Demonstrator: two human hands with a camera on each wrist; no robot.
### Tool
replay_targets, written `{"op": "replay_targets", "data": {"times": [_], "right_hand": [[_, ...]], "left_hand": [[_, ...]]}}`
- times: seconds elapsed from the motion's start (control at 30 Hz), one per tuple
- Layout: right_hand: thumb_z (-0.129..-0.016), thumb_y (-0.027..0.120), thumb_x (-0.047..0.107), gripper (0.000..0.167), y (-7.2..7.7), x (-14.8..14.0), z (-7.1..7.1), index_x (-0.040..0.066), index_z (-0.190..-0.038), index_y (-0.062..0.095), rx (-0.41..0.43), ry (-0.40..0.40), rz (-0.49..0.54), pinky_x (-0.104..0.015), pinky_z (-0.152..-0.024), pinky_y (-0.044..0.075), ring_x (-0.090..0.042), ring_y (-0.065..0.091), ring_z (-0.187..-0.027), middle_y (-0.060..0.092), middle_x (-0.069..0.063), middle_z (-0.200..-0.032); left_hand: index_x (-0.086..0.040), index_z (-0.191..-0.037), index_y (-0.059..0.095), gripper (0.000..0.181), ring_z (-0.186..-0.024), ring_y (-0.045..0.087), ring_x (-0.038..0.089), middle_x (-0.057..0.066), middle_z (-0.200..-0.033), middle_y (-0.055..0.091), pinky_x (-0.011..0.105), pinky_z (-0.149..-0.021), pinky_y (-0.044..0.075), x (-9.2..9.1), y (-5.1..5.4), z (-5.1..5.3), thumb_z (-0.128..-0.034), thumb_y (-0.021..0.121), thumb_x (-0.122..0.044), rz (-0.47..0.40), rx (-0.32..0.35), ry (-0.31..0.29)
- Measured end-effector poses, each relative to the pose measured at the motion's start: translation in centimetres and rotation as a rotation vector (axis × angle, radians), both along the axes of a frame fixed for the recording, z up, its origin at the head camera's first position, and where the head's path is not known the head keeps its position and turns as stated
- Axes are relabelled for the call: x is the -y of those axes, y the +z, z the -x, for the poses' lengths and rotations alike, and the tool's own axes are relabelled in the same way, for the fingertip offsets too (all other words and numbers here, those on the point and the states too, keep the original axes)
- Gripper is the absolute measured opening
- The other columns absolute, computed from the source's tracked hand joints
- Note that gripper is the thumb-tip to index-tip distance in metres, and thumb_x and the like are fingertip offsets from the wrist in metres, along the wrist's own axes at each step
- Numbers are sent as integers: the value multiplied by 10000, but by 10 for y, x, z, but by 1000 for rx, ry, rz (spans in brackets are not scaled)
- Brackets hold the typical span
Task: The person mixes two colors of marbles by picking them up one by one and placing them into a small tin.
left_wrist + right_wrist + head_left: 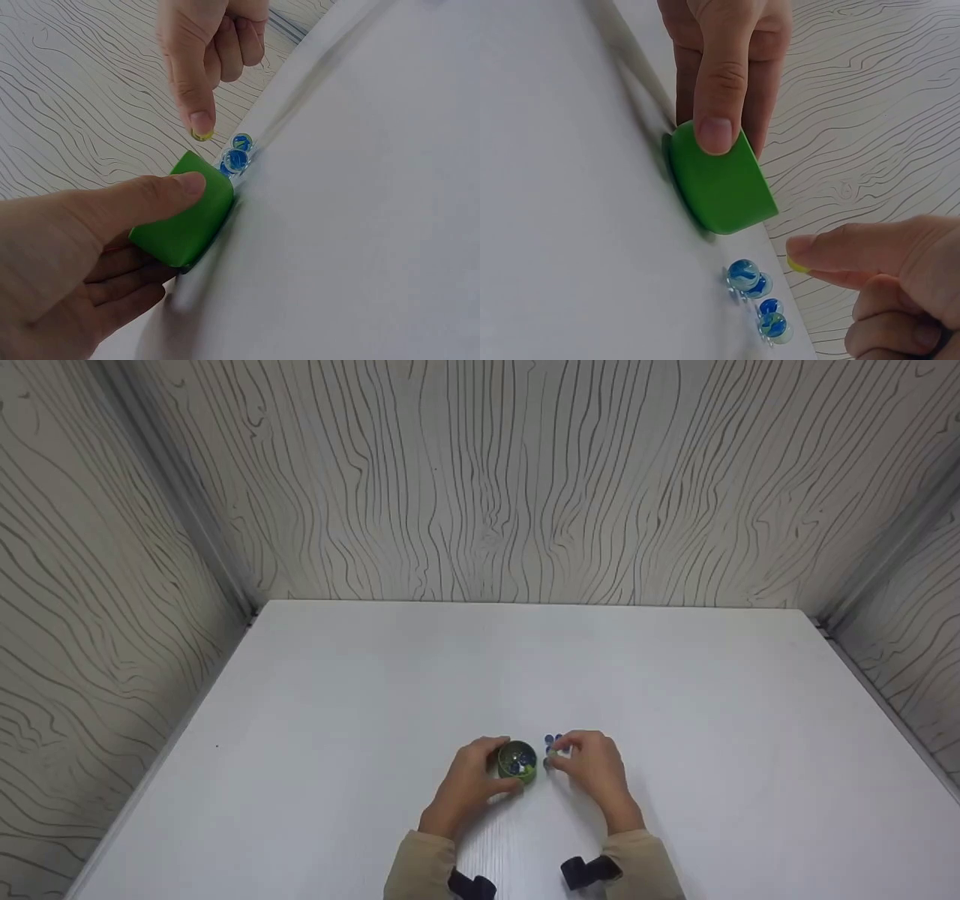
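A small green cup [724, 187] stands on the white table. My left hand [466, 780] grips it, with the thumb on one side and fingers on the other. Several marbles [517, 766], blue and light green, lie inside the cup in the head view. Between thumb and fingertips, my right hand [598, 765] pinches a yellow-green marble [797, 265], held just above the table to the right of the cup. Glass marbles with blue swirls [743, 275] sit in a loose cluster on the table beside the cup, under the right hand.
The white table [360, 690] spreads out around both hands. Wood-grain panels [480, 480] rise behind it and along its left and right sides. Dark straps with camera mounts [589, 871] are on both wrists, over beige sleeves [420, 866].
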State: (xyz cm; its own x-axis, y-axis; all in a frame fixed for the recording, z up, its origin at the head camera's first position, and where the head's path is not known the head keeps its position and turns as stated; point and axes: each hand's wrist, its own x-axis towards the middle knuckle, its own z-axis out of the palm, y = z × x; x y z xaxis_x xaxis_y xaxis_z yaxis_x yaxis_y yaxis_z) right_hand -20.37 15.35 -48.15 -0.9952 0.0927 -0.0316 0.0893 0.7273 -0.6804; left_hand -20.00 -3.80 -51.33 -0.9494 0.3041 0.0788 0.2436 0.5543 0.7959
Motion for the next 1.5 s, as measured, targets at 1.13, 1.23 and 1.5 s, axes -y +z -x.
{"op": "replay_targets", "data": {"times": [1.13,1.23,1.5], "right_hand": [[-743,775,101,92,4,13,-4,71,-828,754,-102,41,1,-228,-598,412,-119,510,-679,756,-121,-974],[-748,768,100,97,5,14,-5,67,-837,750,-100,47,3,-208,-546,352,-109,445,-615,747,-110,-902],[-748,776,105,119,5,16,-6,65,-858,751,-106,68,15,-193,-499,298,-100,376,-568,546,0,-622]], "left_hand": [[-4,-1295,564,621,-1209,605,280,138,-1256,642,391,-1071,496,-1,2,0,-758,809,-195,-1,6,5],[-2,-1293,566,615,-1209,604,280,141,-1253,642,392,-1070,497,0,2,0,-760,808,-190,-2,4,2],[-5,-1290,570,599,-1209,605,278,132,-1251,646,392,-1075,492,0,2,0,-761,803,-166,-6,3,-7]]}}
